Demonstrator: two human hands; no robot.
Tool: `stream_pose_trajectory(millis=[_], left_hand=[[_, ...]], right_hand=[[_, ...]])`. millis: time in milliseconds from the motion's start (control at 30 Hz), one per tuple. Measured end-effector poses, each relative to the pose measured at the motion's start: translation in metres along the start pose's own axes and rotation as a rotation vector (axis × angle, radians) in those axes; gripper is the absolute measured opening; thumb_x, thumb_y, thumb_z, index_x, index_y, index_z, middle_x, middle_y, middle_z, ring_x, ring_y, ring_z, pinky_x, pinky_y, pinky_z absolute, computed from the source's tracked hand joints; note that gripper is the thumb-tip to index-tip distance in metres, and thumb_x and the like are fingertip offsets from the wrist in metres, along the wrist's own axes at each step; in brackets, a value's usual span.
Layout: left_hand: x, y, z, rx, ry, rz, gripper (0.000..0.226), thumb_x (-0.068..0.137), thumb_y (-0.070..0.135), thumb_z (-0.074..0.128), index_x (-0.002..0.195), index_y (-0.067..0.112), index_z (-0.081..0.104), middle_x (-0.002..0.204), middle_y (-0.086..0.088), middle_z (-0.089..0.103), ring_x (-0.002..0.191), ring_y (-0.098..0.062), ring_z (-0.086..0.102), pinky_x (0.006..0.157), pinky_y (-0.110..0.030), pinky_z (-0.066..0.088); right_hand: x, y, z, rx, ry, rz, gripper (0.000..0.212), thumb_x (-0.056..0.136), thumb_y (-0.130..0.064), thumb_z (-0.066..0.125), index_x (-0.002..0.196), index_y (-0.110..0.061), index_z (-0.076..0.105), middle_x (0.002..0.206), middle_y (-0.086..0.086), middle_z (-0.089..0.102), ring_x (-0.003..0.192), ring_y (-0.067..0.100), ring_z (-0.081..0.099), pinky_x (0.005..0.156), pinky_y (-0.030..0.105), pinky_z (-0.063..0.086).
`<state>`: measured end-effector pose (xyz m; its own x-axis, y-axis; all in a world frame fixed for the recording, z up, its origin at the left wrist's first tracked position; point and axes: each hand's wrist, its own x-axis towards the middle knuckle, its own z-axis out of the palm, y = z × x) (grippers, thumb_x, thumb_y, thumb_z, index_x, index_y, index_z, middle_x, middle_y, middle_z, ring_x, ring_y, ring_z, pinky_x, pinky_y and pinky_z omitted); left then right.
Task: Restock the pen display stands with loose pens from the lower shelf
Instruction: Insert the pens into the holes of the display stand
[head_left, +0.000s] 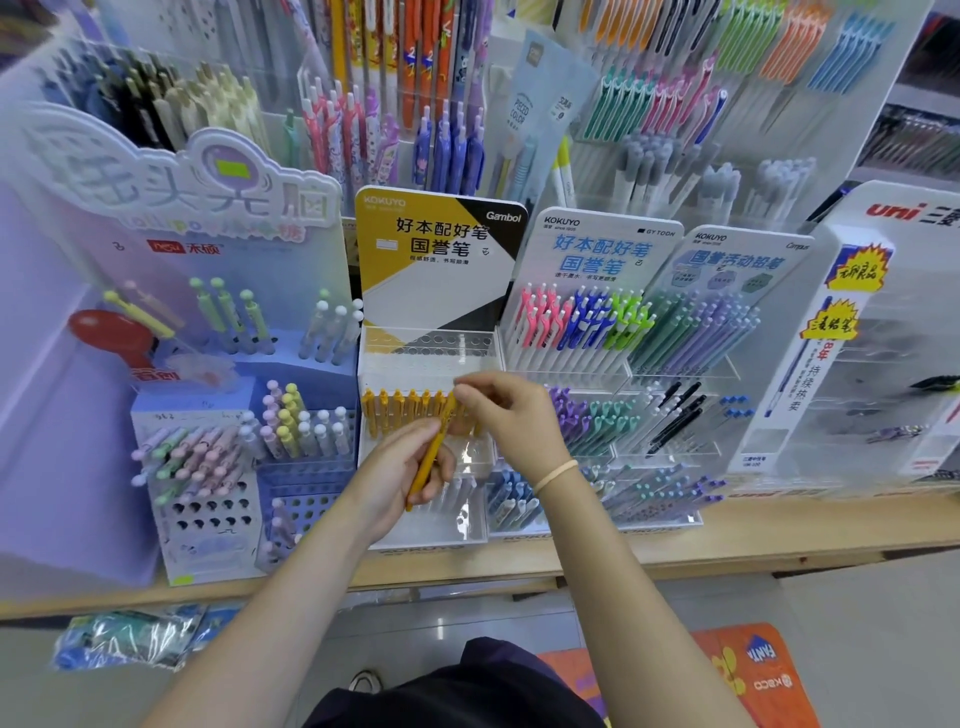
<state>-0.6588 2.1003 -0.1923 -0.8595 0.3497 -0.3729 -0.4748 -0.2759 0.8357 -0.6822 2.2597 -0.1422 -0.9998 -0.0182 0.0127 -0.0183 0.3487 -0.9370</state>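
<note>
**Yellow pens going into the clear stand**

Yellow is the colour of the pens the person is putting away. Far over at eight o'clock, a plastic bag of pens (130, 636) is lying on the lower shelf, under the wooden shelf edge (675, 545).

Near the middle, the left hand (400, 478) is curling its fingers round a yellow pen (427, 465). It may be holding more than one, but I cannot tell. The pen is leaning, with its top end pointing toward twelve o'clock and its tip toward six o'clock. The left arm is reaching up from seven o'clock.

Just above, the clear stand (431, 358) is sitting under a yellow and black sign (441, 260). A row of yellow pens (400, 410) is already standing in it. The holes at the back, toward twelve o'clock, are showing no pens.

At about two o'clock from the left hand, the right hand (511, 415) is pinching something small with its fingertips, right by the row. It is too blurry to tell if that is a pen top. A band is sitting on its wrist, and the arm is coming up from five o'clock.

To do this step well, I think the person should be taking one pen at a time, holding it straight up, finding an open hole, and pushing it down gently so the other pens are not knocked over.
</note>
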Motion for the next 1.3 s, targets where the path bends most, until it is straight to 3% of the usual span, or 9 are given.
stream_pose_trajectory(millis=[133, 200, 267, 333, 400, 467, 733, 1100, 1300], left_hand=[[-0.015, 0.008, -0.008, 0.124, 0.066, 0.060, 0.020, 0.105, 0.023, 0.047, 0.109, 0.007, 0.059, 0.079, -0.016, 0.066, 0.061, -0.024, 0.062, 0.047, -0.024, 0.039], [-0.022, 0.007, -0.021, 0.421, 0.203, 0.254, 0.015, 0.101, 0.026, 0.055, 0.108, 0.016, 0.064, 0.101, -0.006, 0.070, 0.091, -0.017, 0.068, 0.071, -0.023, 0.050], [-0.033, 0.005, -0.042, 0.842, 0.387, 0.578, 0.029, 0.094, 0.037, 0.055, 0.114, 0.019, 0.065, 0.116, 0.004, 0.062, 0.110, -0.007, 0.058, 0.094, -0.016, 0.040], [-0.040, 0.005, -0.066, 1.164, 0.509, 0.773, 0.043, 0.092, 0.041, 0.050, 0.121, 0.012, 0.064, 0.127, -0.002, 0.058, 0.123, -0.017, 0.050, 0.108, -0.027, 0.032], [-0.042, 0.003, -0.089, 1.423, 0.565, 0.734, 0.054, 0.094, 0.046, 0.043, 0.133, 0.011, 0.059, 0.143, -0.010, 0.052, 0.137, -0.029, 0.043, 0.116, -0.046, 0.025], [-0.040, -0.004, -0.109, 1.601, 0.568, 0.567, 0.065, 0.097, 0.053, 0.032, 0.147, 0.014, 0.047, 0.158, -0.010, 0.038, 0.150, -0.028, 0.027, 0.121, -0.047, 0.008], [-0.035, -0.018, -0.133, 1.702, 0.493, 0.464, 0.072, 0.098, 0.060, 0.022, 0.160, 0.023, 0.020, 0.169, -0.002, 0.007, 0.156, -0.020, -0.004, 0.123, -0.043, -0.004], [-0.031, -0.022, -0.138, 1.694, 0.525, 0.520, 0.069, 0.099, 0.056, 0.029, 0.159, 0.021, 0.021, 0.168, -0.003, 0.013, 0.156, -0.021, 0.003, 0.121, -0.043, -0.003], [-0.031, -0.021, -0.136, 1.686, 0.564, 0.554, 0.068, 0.098, 0.054, 0.032, 0.157, 0.019, 0.028, 0.166, -0.005, 0.020, 0.155, -0.023, 0.009, 0.121, -0.038, -0.009]], right_hand=[[-0.006, 0.000, 0.016, 0.184, 0.000, 0.058, 0.011, 0.091, -0.007, 0.068, 0.097, 0.000, 0.074, 0.077, 0.008, 0.070, 0.066, 0.009, 0.064, 0.067, 0.024, 0.053], [-0.007, 0.000, 0.023, 0.224, 0.051, 0.050, 0.010, 0.091, -0.006, 0.067, 0.097, 0.000, 0.073, 0.079, 0.008, 0.071, 0.068, 0.009, 0.065, 0.068, 0.024, 0.054], [-0.007, -0.003, 0.031, 0.244, 0.104, 0.029, 0.008, 0.092, -0.002, 0.065, 0.097, -0.002, 0.071, 0.082, 0.005, 0.071, 0.071, 0.009, 0.067, 0.071, 0.023, 0.056], [-0.005, -0.003, 0.040, 0.208, 0.130, -0.009, 0.009, 0.092, 0.000, 0.065, 0.097, -0.006, 0.069, 0.086, 0.004, 0.071, 0.078, 0.011, 0.068, 0.075, 0.025, 0.057], [-0.003, -0.001, 0.049, 0.138, 0.128, -0.045, 0.016, 0.092, -0.001, 0.065, 0.093, -0.017, 0.068, 0.089, 0.004, 0.071, 0.086, 0.018, 0.069, 0.082, 0.034, 0.058], [-0.002, 0.004, 0.060, 0.055, 0.126, -0.078, 0.018, 0.093, -0.004, 0.064, 0.092, -0.021, 0.068, 0.089, 0.000, 0.071, 0.088, 0.021, 0.069, 0.084, 0.040, 0.057], [-0.001, 0.003, 0.084, -0.037, 0.196, -0.175, 0.016, 0.094, -0.006, 0.063, 0.097, -0.021, 0.068, 0.088, -0.013, 0.069, 0.085, 0.010, 0.067, 0.079, 0.027, 0.055], [0.009, -0.003, 0.101, -0.213, 0.155, -0.296, 0.010, 0.093, -0.003, 0.063, 0.099, -0.006, 0.070, 0.085, -0.003, 0.069, 0.077, 0.010, 0.063, 0.071, 0.016, 0.049], [0.006, 0.002, 0.102, -0.216, 0.173, -0.310, 0.009, 0.094, -0.004, 0.063, 0.098, -0.006, 0.070, 0.086, -0.004, 0.069, 0.079, 0.010, 0.064, 0.072, 0.022, 0.052]])
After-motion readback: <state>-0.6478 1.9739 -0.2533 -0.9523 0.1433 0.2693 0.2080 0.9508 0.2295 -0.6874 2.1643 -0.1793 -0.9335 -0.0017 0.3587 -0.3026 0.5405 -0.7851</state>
